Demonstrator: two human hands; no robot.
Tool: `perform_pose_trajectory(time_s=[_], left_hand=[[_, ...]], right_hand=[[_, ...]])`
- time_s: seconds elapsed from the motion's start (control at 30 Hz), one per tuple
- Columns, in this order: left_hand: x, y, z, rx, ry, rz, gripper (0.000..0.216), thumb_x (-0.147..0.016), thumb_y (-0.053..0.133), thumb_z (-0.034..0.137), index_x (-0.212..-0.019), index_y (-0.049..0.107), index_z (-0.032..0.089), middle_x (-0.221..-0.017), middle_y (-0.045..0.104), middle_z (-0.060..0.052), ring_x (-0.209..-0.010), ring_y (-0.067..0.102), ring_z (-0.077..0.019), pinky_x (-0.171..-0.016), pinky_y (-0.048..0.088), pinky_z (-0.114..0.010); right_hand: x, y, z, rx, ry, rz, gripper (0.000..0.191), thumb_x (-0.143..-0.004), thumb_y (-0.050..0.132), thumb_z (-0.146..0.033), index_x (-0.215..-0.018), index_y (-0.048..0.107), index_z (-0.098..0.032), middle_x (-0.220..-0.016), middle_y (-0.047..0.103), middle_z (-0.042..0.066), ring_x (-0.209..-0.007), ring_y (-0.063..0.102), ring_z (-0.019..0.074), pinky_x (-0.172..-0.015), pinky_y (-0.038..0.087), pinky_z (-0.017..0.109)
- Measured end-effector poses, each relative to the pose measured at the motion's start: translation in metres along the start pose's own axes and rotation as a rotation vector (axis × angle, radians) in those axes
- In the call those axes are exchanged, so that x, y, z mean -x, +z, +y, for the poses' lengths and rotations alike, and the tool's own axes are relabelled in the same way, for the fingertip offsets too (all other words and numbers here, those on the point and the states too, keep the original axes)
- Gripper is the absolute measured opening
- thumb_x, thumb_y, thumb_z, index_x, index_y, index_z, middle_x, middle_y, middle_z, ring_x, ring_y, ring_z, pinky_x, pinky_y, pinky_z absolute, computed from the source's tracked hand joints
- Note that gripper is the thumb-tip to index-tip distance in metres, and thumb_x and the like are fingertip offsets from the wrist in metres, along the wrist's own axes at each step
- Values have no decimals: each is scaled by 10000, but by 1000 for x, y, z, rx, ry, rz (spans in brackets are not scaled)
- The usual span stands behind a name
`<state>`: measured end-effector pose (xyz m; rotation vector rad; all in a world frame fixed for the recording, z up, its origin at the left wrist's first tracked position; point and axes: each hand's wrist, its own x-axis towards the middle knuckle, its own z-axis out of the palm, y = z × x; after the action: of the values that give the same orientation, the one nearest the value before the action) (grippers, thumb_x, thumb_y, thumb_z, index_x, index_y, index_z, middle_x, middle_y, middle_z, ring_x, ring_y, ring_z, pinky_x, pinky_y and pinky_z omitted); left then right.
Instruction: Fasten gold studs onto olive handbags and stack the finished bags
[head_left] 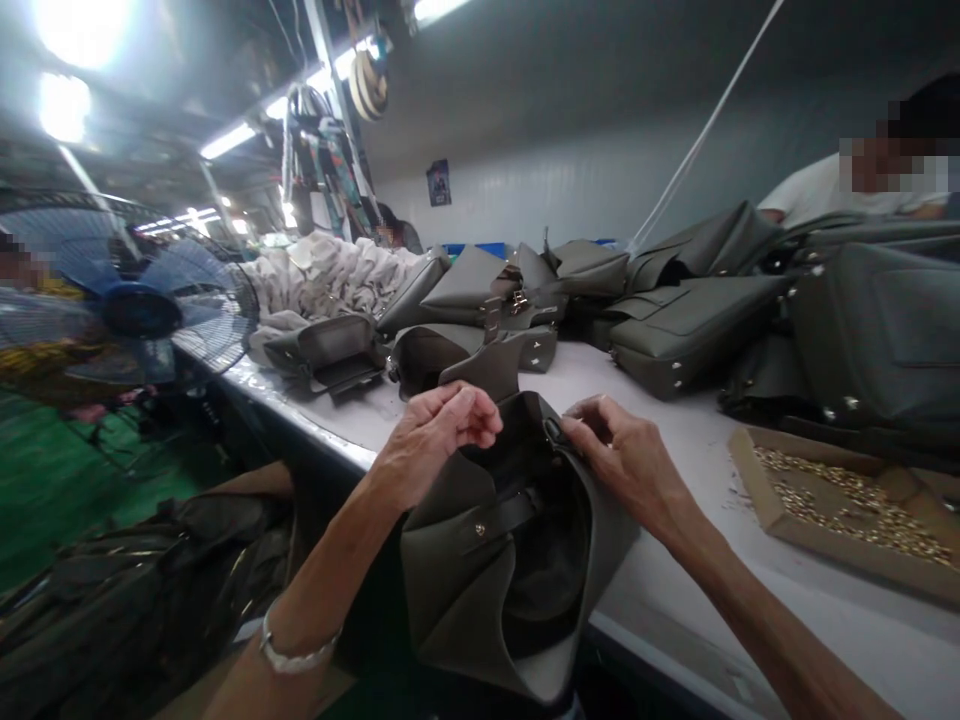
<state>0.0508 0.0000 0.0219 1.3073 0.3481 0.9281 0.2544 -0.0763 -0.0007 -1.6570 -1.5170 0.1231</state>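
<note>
An open olive-grey leather handbag stands at the near edge of the white table, its mouth facing me. My left hand pinches the bag's far rim on the left, fingers curled shut. My right hand grips the rim on the right, thumb and fingers pressed on a dark tab. A strap with a metal stud crosses the bag's inside.
Several matching grey bags are piled across the back of the table. A cardboard tray of small brass studs lies at right. A blue fan stands at left. A person in white sits at far right.
</note>
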Motion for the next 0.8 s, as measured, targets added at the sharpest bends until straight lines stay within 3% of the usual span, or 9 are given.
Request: perform_pose_trajectory(time_s=[0.13, 0.27, 0.47, 0.57, 0.67, 0.8], left_hand=[[1, -5, -10, 212, -34, -3, 290, -851, 612, 330, -678, 473, 144, -585, 408, 40, -500, 342, -56, -491, 298, -174], [-1, -7, -13, 366, -62, -60, 293, -877, 578, 305, -675, 434, 149, -586, 354, 49, -502, 300, -56, -491, 262, -183], [4, -14, -15, 704, -147, -183, 358, -939, 480, 317, -627, 421, 152, -511, 287, 64, -453, 230, -59, -463, 236, -188], [7, -17, -17, 843, -161, -230, 385, -934, 499, 317, -601, 382, 162, -485, 243, 76, -433, 193, -58, -444, 217, -183], [10, -18, -15, 956, -152, -254, 400, -917, 538, 294, -593, 336, 174, -470, 216, 85, -422, 181, -59, -437, 215, -174], [11, -21, -15, 1041, -113, -240, 452, -905, 561, 292, -582, 262, 190, -452, 200, 90, -405, 162, -62, -430, 225, -166]], right_hand=[[14, -14, -20, 406, 78, -219, 435, -811, 543, -544, -1035, 512, -172, -693, 642, 66, -646, 621, 280, -581, 374, 330], [20, -23, -24, 587, 98, -391, 310, -825, 541, -408, -1038, 497, -187, -784, 660, 97, -733, 637, 320, -617, 385, 360], [24, -37, -21, 464, -3, -342, 252, -833, 477, -321, -1046, 511, -190, -888, 651, 104, -838, 615, 272, -711, 434, 364], [24, -38, -24, 443, 35, -305, 225, -818, 486, -309, -1005, 536, -195, -856, 648, 93, -810, 611, 261, -709, 445, 367], [21, -37, -24, 445, 64, -289, 148, -808, 496, -309, -899, 560, -212, -748, 626, 64, -718, 600, 242, -651, 447, 352], [23, -42, -14, 396, -51, -278, 197, -811, 503, -393, -896, 610, -252, -854, 662, 82, -809, 615, 255, -700, 472, 353]])
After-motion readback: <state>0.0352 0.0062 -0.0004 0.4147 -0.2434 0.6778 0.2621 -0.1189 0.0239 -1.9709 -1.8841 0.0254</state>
